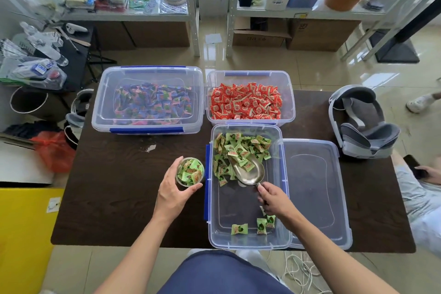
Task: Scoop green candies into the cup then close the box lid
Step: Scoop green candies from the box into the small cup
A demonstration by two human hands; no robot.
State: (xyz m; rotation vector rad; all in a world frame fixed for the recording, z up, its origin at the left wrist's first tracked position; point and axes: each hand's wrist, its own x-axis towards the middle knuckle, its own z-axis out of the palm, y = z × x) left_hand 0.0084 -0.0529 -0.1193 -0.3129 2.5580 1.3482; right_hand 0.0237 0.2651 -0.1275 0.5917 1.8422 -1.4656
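Note:
A clear box [248, 242] lies open on the dark table, with green candies [241, 148] heaped at its far end and three loose ones near its front. My right hand [274, 199] grips the handle of a metal scoop [250, 173], whose bowl rests inside the box with a few green candies in it. Left of the box stands a clear cup [190, 172] filled with green candies; my left hand [173, 192] is wrapped around its near side. The box lid [317, 193] lies flat on the table just right of the box.
Behind stand a lidded box of purple candies [148, 100] and an open box of red candies [245, 100]. A grey headset [362, 122] lies at the table's right. Another person's hand with a phone [420, 169] is at the right edge. Shelves stand beyond.

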